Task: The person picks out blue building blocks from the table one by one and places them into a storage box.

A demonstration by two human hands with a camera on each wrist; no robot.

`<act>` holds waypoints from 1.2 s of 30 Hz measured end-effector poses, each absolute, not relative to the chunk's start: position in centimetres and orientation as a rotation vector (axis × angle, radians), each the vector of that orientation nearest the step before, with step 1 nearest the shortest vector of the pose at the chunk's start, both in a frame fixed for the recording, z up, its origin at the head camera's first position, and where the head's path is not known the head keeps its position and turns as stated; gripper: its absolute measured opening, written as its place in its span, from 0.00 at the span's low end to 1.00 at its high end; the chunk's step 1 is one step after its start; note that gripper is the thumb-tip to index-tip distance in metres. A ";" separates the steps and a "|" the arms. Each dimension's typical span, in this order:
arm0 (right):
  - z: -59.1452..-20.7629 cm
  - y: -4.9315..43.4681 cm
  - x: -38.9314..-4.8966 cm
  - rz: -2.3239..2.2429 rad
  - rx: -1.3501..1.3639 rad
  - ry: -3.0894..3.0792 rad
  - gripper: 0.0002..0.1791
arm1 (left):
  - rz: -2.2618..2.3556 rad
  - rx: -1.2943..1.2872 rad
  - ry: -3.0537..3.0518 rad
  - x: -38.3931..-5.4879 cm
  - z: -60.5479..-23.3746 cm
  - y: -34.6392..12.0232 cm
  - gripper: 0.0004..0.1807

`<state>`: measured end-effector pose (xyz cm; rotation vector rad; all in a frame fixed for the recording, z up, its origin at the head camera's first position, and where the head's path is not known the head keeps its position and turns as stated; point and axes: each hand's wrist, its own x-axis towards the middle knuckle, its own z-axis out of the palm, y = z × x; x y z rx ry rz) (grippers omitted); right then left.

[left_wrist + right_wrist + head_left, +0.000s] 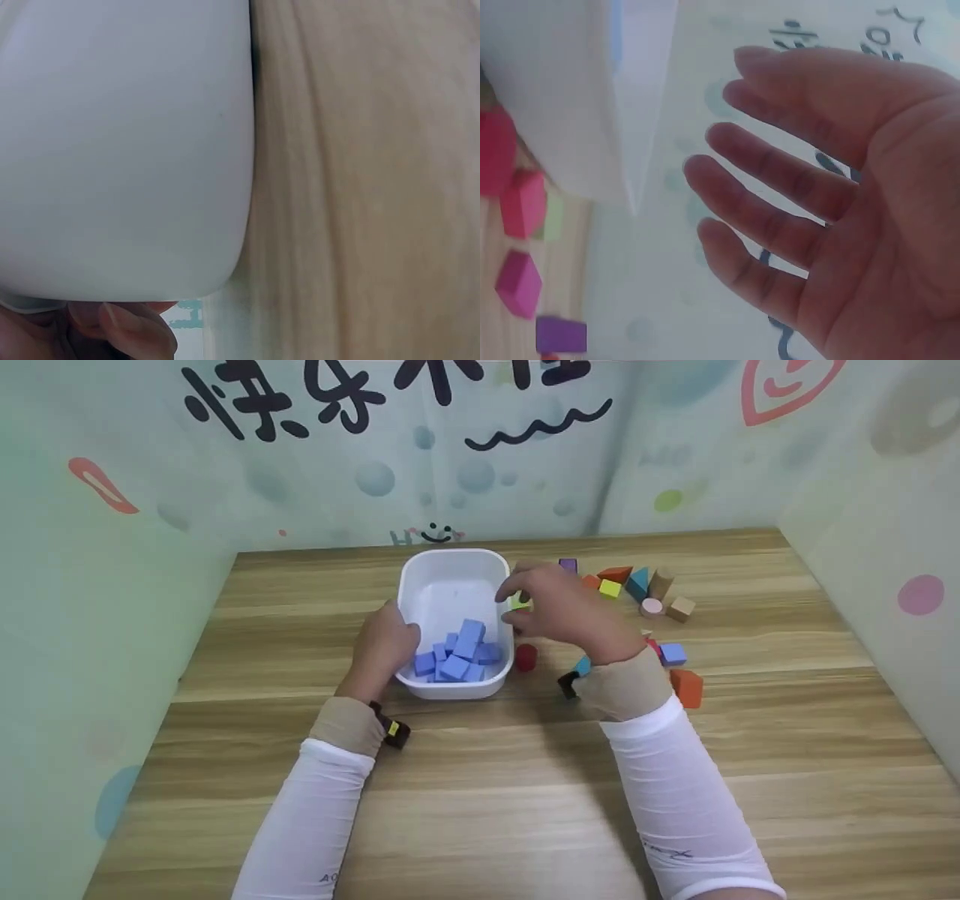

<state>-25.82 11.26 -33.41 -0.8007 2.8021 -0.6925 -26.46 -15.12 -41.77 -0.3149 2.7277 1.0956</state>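
Observation:
A white plastic bin [456, 690] stands on the wooden table with several blue blocks [469, 639] heaped at its near end. My left hand [384, 643] grips the bin's left rim, its thumb over the edge; in the left wrist view its fingers [139, 330] show beside the bin's wall [127, 165]. Just at the right rim hovers my right hand [559, 604], and the right wrist view shows its palm [885, 217] bare, with fingers spread and slightly bent, holding nothing. A red round block [526, 658] lies beside the bin, below that hand.
Right of the bin lie several loose blocks, among them a yellow one [610, 589], a blue triangle [638, 583], a natural wood cube [681, 609], a blue block [673, 654] and an orange block [687, 688]. A printed cloth backdrop [510, 487] borders the table.

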 end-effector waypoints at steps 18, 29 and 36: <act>-32.6 22.0 -26.6 -0.742 -0.242 2.756 0.33 | 1.076 -0.327 2.731 -26.6 -41.7 -14.7 0.33; -34.4 29.2 -26.5 -0.754 -0.043 2.572 0.32 | 1.043 -0.243 2.816 -26.6 -42.1 -15.1 0.32; -36.0 30.1 -27.2 -0.716 0.076 2.441 0.23 | 1.045 -0.274 2.790 -26.5 -42.1 -15.0 0.32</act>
